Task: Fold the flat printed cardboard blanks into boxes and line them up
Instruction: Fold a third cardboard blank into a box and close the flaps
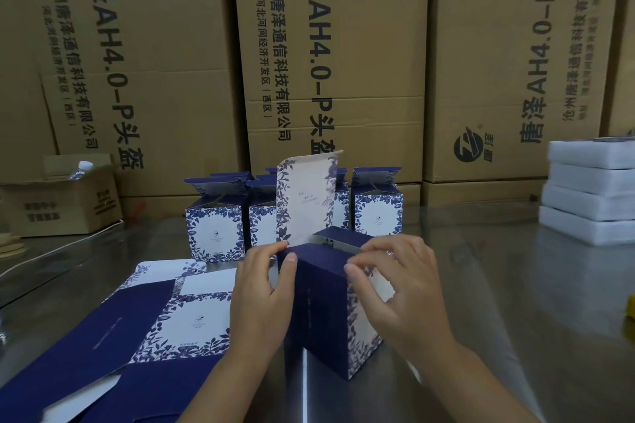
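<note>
Standing near the front middle of the steel worktop (515, 302), the half-folded box (323, 319) shows a navy side toward the camera and a white, blue-leaf side on its right. Its long flap (304, 196) rises upright from the far edge, white with leaf print down the borders. The left hand (264, 292) grips the box's upper left edge, thumb pressed on the navy panel and the other fingers curled over the top. The right hand (402, 288) pinches the upper right corner, its fingers (378, 261) bent over the printed side. Just left of the box lies a stack of flat blanks (154, 319), navy and floral, reaching to the near edge. Behind the box a group of finished boxes (214, 233) stands upright, top flaps raised. Tall brown cartons (330, 62) with black lettering wall off the back. White foam packs (591, 192) are stacked at the right. A small open carton (62, 206) at far left holds a water bottle (82, 168).
</note>
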### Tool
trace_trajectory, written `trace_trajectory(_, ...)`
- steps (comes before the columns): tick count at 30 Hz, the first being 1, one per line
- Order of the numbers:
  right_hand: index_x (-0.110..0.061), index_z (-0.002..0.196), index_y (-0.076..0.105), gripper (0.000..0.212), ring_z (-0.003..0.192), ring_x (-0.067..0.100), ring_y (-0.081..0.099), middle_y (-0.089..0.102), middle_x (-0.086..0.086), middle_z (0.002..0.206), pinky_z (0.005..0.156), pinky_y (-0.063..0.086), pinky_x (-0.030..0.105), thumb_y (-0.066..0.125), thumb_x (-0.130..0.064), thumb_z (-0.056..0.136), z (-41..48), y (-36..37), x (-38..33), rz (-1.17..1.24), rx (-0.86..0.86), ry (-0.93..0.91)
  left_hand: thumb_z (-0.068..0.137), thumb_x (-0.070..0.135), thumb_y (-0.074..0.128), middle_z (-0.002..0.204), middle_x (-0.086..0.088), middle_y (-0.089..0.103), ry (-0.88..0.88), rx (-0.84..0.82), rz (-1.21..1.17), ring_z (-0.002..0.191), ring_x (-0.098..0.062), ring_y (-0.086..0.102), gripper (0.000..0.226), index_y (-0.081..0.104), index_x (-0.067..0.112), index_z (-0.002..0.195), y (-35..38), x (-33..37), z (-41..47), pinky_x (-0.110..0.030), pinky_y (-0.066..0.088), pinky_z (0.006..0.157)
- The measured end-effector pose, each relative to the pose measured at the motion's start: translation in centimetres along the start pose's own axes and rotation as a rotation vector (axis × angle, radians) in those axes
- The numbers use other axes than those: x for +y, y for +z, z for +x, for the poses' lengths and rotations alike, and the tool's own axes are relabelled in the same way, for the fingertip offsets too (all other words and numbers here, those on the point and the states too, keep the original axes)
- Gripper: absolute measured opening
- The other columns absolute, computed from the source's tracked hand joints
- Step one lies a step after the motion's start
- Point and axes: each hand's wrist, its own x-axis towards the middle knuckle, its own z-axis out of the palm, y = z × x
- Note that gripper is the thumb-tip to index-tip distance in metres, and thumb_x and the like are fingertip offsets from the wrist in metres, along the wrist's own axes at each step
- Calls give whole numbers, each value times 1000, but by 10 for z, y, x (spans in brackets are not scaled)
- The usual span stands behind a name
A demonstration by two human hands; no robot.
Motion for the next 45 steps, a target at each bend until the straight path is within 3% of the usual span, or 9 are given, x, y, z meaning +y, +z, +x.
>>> trace_trajectory(5, -28, 94, 68, 28, 98, -2, 47, 59, -21, 93, 87, 31, 18, 43, -39, 91, 3, -7, -3, 109, 17, 225, 91, 31, 57, 106, 20, 57, -96, 64, -202, 106, 2, 50, 10, 62, 32, 100, -4, 3, 5, -24, 40, 89)
trace_trajectory(13, -33, 88, 68, 29, 100, -4, 57, 66, -17, 99, 86, 41, 24, 41, -33, 99, 5, -3, 15, 554, -8, 883, 89, 23, 61, 101, 10, 63, -158, 67, -276, 87, 10, 55, 7, 65, 29, 89, -7, 4, 6, -13, 41, 75)
trace_trajectory(19, -18, 92, 67, 29, 52, -1, 56, 65, -10, 61, 56, 44, 17, 41, -29, 100, 12, -7, 16, 630, 33, 1082, 90, 21, 59, 105, 12, 62, -157, 31, -304, 94, 12, 54, 12, 65, 31, 92, -5, 1, 7, -15, 42, 76)
trace_trajectory(22, -15, 90, 67, 16, 50, 7, 52, 60, -4, 57, 51, 45, 21, 53, -22, 94, 15, -11, 16, 687, 7, 1148, 90, 17, 60, 99, 14, 68, -238, -30, -416, 90, 12, 58, 16, 70, 30, 92, -6, -1, 10, -11, 44, 74)
trace_trajectory(25, -13, 80, 70, 13, 73, 26, 57, 60, 9, 72, 70, 48, 38, 63, -21, 88, 14, -11, 16, 727, -41, 1162, 87, 19, 63, 95, 16, 71, -338, -106, -528, 92, 4, 63, 15, 74, 28, 92, -7, -3, 11, -23, 48, 78)
trace_trajectory(28, -19, 74, 73, 13, 88, 30, 63, 69, 12, 87, 82, 50, 42, 66, -19, 85, 12, -10, 15, 779, -102, 1178, 86, 20, 64, 98, 16, 71, -364, -113, -557, 93, -1, 64, 16, 73, 28, 96, -7, -4, 11, -28, 47, 76)
trace_trajectory(33, -23, 98, 69, 24, 103, 19, 64, 70, 0, 107, 90, 51, 39, 57, -6, 86, 12, -8, 20, 934, -143, 1252, 83, 25, 67, 93, 20, 70, -375, -101, -591, 90, 2, 64, 24, 64, 29, 106, -6, -4, 10, -24, 44, 71)
trace_trajectory(36, -24, 109, 65, 32, 117, 17, 57, 64, -6, 120, 103, 43, 43, 50, -7, 86, 13, -7, 21, 1010, -201, 1295, 82, 27, 67, 101, 14, 71, -404, -148, -601, 102, -7, 63, 21, 69, 33, 103, -4, -5, 10, -31, 49, 84)
trace_trajectory(45, -21, 114, 64, 38, 121, 23, 54, 60, 0, 128, 108, 37, 47, 44, -6, 85, 14, -9, 19, 1057, -229, 1327, 83, 30, 66, 103, 15, 70, -394, -174, -589, 106, -8, 61, 16, 72, 39, 95, -5, -6, 9, -29, 48, 82)
